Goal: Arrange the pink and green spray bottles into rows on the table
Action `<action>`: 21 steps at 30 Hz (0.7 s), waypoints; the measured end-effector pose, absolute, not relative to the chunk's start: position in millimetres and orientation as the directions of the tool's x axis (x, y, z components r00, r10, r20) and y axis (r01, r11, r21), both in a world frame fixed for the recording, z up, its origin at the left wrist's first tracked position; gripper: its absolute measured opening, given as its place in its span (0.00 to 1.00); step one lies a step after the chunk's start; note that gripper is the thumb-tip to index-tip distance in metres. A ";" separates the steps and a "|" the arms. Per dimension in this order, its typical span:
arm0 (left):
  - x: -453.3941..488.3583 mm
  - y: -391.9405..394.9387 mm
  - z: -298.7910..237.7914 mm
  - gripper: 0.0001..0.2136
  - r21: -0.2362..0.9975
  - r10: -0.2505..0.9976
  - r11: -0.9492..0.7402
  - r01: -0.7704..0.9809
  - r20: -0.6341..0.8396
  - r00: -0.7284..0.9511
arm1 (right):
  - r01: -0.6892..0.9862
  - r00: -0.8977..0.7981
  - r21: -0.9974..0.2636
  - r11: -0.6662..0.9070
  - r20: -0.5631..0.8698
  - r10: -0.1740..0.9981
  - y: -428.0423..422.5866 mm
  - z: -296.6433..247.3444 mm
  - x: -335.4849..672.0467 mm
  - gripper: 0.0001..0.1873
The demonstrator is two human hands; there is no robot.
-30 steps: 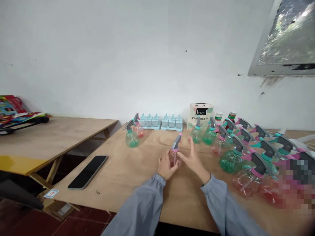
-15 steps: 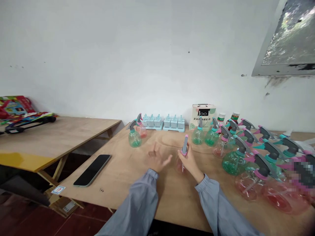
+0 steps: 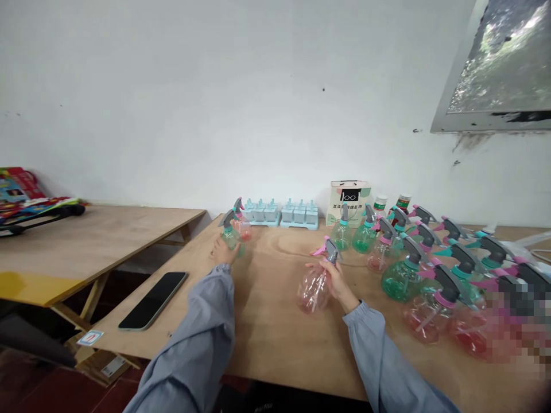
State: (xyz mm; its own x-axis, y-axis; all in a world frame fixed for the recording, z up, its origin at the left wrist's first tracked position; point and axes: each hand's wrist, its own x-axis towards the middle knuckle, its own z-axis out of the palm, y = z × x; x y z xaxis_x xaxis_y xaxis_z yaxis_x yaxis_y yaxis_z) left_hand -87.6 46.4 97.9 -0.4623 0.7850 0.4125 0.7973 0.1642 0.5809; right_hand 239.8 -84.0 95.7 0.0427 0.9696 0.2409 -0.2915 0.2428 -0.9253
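Note:
My right hand [image 3: 334,281] is wrapped round the neck of a clear pink spray bottle [image 3: 313,288] with a grey and pink trigger head, which tilts to the left just above the wooden table [image 3: 267,327]. Far to the left my left hand [image 3: 222,251] reaches the green spray bottle [image 3: 229,234] near the table's back left corner and touches its base. Its fingers curl against the bottle. A pink spray bottle [image 3: 243,225] stands right behind the green one.
Several green and pink spray bottles [image 3: 413,269] crowd the right side of the table. Light blue ice moulds [image 3: 282,213] and a small carton [image 3: 348,202] stand along the wall. A black phone [image 3: 154,299] lies at the left edge. A second table [image 3: 77,241] stands to the left.
The pink bottle has passed from my left hand to my right hand and now tilts. My left hand has stretched away to the far left, onto the green bottle.

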 end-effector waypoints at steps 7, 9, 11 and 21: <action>-4.0 7.4 68.2 0.40 0.575 0.854 0.129 0.808 0.350 -0.385 | -0.482 -0.154 -0.848 0.222 0.331 0.931 -91.7 109.4 248.6 0.27; 17.0 -6.5 59.6 0.39 0.555 0.857 0.093 0.827 0.378 -0.350 | -0.464 -0.123 -0.848 0.256 0.348 0.929 -91.6 107.7 249.6 0.26; 30.1 -17.6 53.5 0.39 0.531 0.855 0.046 0.846 0.417 -0.308 | -0.450 -0.080 -0.848 0.280 0.351 0.933 -89.7 104.2 248.8 0.23; 37.9 -29.5 48.8 0.41 0.482 0.836 -0.029 0.876 0.492 -0.243 | -0.367 0.176 -0.878 0.306 0.257 0.950 -84.9 96.4 247.1 0.16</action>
State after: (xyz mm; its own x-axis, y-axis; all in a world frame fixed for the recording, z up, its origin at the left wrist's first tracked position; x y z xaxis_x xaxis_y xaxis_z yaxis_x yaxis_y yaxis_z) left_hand 37.9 -29.5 48.8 -0.2432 0.8358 0.4922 0.8756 -0.0292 0.4822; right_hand 247.1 -84.9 96.4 0.1763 0.9501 0.2574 -0.3672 0.3062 -0.8783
